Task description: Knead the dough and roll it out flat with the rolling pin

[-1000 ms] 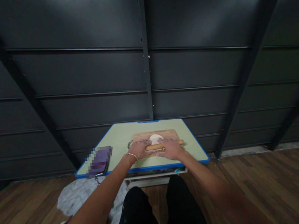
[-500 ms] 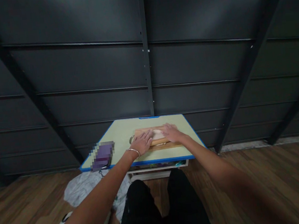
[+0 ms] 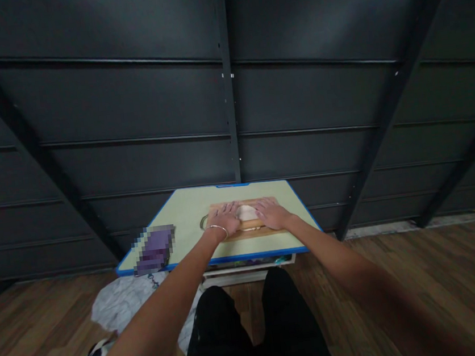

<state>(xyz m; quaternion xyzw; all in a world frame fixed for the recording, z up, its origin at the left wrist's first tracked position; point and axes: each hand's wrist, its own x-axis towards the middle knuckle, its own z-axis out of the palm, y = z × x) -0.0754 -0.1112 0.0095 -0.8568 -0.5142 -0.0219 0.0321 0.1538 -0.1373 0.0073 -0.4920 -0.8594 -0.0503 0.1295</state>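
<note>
On a wooden board [image 3: 255,234] lies pale, flattened dough [image 3: 248,213], with a wooden rolling pin [image 3: 253,223] across its near side. My left hand [image 3: 227,216], a bracelet at its wrist, rests flat over the pin's left part, fingers stretched forward. Over the right part lies my right hand [image 3: 270,213], also flat with its fingers extended. Both palms hide the ends of the pin. Just left of my left hand, a round metal rim [image 3: 203,222] shows at the board's edge; the rest of it is covered.
The small table [image 3: 189,206] has a blue edge and a shelf below holding items. A purple, pixelated object [image 3: 155,249] lies on its left side. White crumpled cloth or plastic [image 3: 118,303] is at lower left. A dark panelled wall [image 3: 167,163] stands behind.
My left hand has shifted forward over the board, and its fingers now reach toward the far edge. My right hand stays over the pin. The whole view has moved slightly.
</note>
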